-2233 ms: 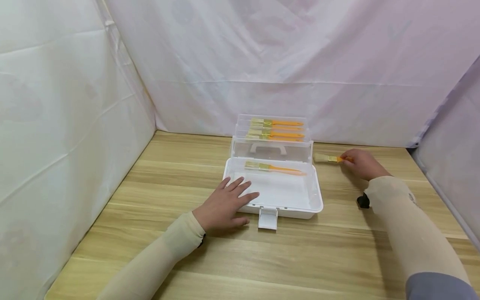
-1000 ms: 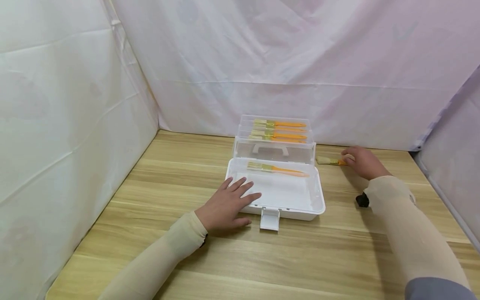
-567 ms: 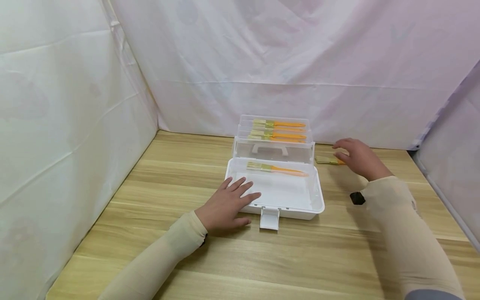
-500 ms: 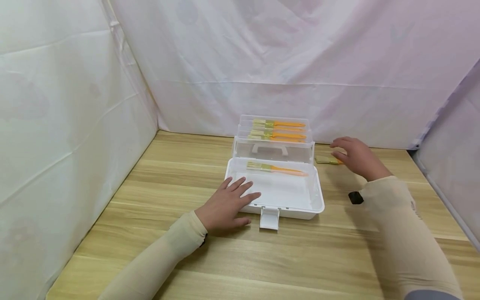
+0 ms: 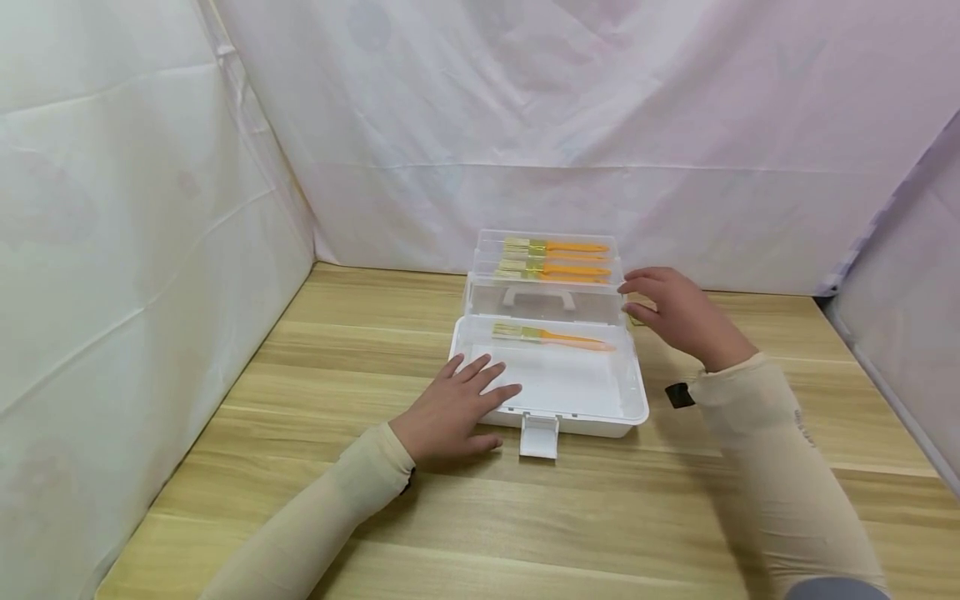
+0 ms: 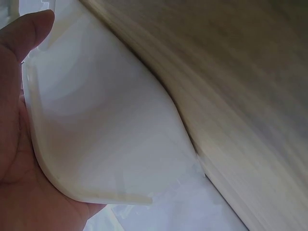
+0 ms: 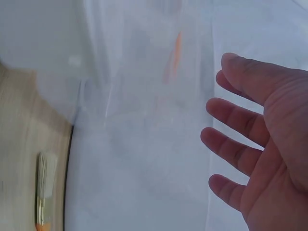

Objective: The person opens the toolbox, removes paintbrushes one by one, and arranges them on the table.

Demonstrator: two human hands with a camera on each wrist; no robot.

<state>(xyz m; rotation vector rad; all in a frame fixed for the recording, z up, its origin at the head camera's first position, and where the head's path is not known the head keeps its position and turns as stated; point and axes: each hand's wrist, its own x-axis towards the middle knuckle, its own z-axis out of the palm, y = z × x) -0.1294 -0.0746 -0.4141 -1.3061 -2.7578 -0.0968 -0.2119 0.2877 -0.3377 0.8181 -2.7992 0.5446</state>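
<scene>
A white plastic case (image 5: pixel 555 421) stands with its clear lid (image 5: pixel 480 297) raised at the back. Several orange-handled paintbrushes (image 5: pixel 573 247) show in the lid and trays, and one paintbrush (image 5: pixel 576 340) lies along the rear of the base. My left hand (image 5: pixel 446 417) rests on the front-left corner, fingers spread; the left wrist view shows the palm along the case's rim. Beside the lid's right edge is my right hand (image 5: pixel 682 315), fingers parted, holding nothing. Another paintbrush (image 7: pixel 44 187) lies on the table under it, mostly hidden in the head view.
A white latch flap (image 5: pixel 538 437) hangs off the case's front. Pale cloth (image 5: pixel 562 100) encloses the back and both sides of the wood-grain table (image 5: pixel 525 525).
My right hand has let go of the paintbrush on the table and moved left to the lid's edge, its fingers opening. The left hand has stayed on the case.
</scene>
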